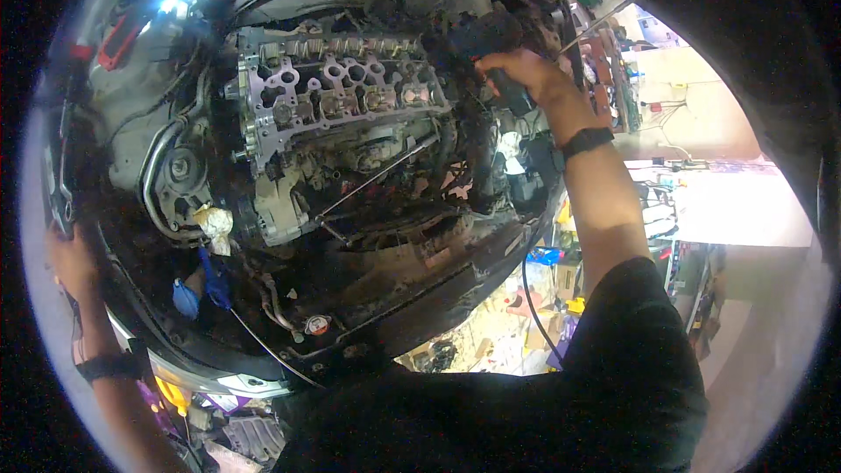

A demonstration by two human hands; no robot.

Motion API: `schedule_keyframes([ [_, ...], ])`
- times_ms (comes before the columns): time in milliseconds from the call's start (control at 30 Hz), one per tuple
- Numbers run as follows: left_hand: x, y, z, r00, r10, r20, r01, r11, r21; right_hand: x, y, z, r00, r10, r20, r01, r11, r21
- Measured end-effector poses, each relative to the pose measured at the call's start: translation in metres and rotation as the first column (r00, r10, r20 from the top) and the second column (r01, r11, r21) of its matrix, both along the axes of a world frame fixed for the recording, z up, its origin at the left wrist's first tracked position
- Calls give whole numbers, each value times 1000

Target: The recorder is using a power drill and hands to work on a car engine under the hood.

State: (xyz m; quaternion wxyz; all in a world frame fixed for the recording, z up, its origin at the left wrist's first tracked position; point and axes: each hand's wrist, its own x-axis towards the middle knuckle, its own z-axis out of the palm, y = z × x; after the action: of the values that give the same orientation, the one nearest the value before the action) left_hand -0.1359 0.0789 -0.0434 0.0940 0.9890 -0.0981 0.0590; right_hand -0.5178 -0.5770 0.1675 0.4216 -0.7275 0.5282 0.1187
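My right hand (524, 74) is closed around the grip of a black, drill-shaped power tool (491, 35) at the right end of the engine. The front of that tool blends into the dark parts behind it. At the far left my left hand (74, 264) is at the fender, its fingers around the lower end of a dark, long wrench (67, 210). Between my hands lies the bare silver cylinder head (346, 88), its round openings facing up. A thin metal bar with a handle (377, 180) rests slantwise in front of it.
A bright work light (171, 2) shines at the back left, beside a red-edged tool (116, 39). Crumpled white paper (215, 226) and a blue cap-like piece (186, 298) sit at the front left. Tools crowd the shelf (604, 79) on the right. The raised hood overhangs the upper right.
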Motion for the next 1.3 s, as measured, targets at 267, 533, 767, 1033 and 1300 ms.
schedule_keyframes([
  [267, 1, -1, -2, 1000, 26, -5, -26, 999, 20, 16, -21, -4, 997, 39, -69, -30, 991, 132],
  [533, 8, 8, -14, 1000, 13, 5, -14, 1000, 24, 39, -7, -5, 945, 238, -226, -249, 968, -18],
  [767, 31, 50, -41, 996, 4, 93, -13, 994, 107, 42, -9, -13, 948, 194, -251, -181, 980, 77],
  [1033, 7, -2, -1, 993, -2, -122, -11, 995, -99, 35, -29, -28, 927, 279, -251, -260, 960, 107],
  [1300, 13, 8, -9, 997, 13, -74, -18, 997, -80, 29, -29, -39, 960, 169, -222, -159, 985, 61],
])
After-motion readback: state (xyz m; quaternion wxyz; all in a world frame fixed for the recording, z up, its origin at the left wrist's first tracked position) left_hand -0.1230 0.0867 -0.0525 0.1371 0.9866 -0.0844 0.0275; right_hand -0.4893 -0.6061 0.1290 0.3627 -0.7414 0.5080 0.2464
